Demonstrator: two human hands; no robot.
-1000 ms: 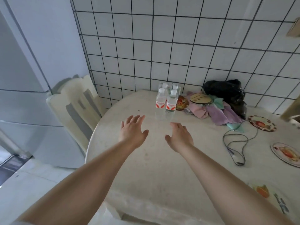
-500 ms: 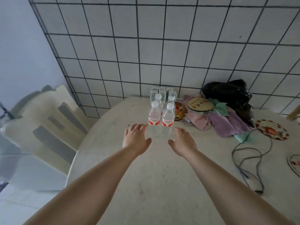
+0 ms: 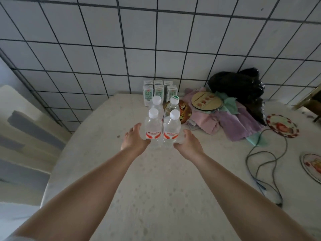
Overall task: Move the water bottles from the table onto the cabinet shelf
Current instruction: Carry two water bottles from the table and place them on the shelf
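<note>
Both hands have closed in since a second ago: my left hand point(image 3: 134, 140) and right hand point(image 3: 188, 142), fingers loosely spread and gripping nothing yet, now flank the two front bottles point(image 3: 162, 130), upright on the table point(image 3: 104, 136), dead ahead between my palms, equally near.

I count four bottles point(image 3: 162, 119) on the table point(image 3: 156, 188), six cartons point(image 3: 159, 92) behind them, four plates point(image 3: 282, 125), one black bag point(image 3: 236, 84), one cable point(image 3: 260, 162), and my two hands point(image 3: 135, 139).
</note>
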